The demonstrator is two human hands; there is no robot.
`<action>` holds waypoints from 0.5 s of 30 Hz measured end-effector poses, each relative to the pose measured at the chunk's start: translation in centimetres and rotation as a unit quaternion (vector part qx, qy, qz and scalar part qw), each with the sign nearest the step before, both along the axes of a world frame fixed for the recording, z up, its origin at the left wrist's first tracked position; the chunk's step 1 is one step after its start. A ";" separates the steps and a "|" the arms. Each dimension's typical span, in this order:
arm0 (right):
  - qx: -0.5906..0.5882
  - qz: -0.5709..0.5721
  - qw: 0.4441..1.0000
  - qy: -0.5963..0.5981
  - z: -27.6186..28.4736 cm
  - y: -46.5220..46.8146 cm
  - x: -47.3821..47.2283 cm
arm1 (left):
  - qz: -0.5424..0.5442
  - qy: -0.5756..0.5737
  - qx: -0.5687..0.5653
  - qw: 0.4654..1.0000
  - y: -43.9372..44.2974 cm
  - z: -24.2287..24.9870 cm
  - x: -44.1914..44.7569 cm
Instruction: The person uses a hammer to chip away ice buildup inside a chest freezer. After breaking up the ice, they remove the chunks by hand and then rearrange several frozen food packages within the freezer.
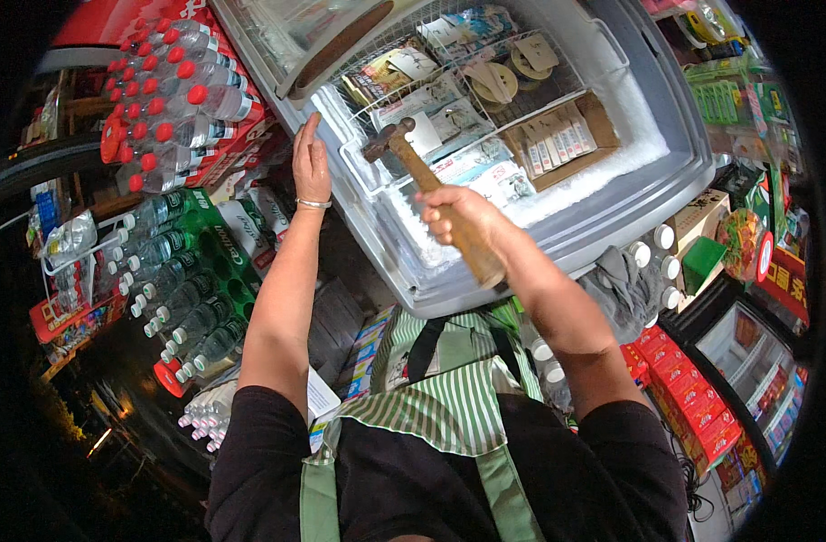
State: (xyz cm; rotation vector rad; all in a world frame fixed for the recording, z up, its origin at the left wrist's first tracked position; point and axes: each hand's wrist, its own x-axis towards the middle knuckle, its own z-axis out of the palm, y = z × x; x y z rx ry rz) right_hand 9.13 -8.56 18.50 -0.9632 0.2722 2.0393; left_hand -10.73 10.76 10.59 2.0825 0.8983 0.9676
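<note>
My right hand [464, 215] grips the wooden handle of a hammer [423, 166]. Its metal head is over the left side of an open chest freezer [562, 244], above the wire baskets. My left hand [311, 162], with a bangle at the wrist, is flat against the freezer's left rim, fingers straight and empty. White frost [640, 139] coats the inner walls. Inside are a wire basket [498, 125] with packaged ice treats, round tubs [492, 85] and a cardboard box [603, 129] of small white packs.
Red-capped bottles [182, 88] and white-capped water bottles [189, 298] are stacked on the left. A grey cloth [616, 291] lies by white-capped bottles on the right, near red boxes [691, 400] and a glass-fronted cooler [745, 366]. The freezer lid [338, 47] is at the upper left.
</note>
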 end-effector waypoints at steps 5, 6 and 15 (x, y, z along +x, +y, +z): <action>0.030 -0.079 0.996 -0.040 -1.3 -0.4 0.7 | -0.023 0.015 -0.007 1.000 0.3 0.3 -0.7; 0.022 -0.086 0.994 -0.066 -1.1 -0.4 0.0 | -0.030 0.021 -0.014 0.999 0.3 0.5 -0.8; 0.011 -0.013 0.999 -0.030 0.2 -1.8 1.3 | -0.059 0.026 -0.007 0.998 0.7 1.3 -0.9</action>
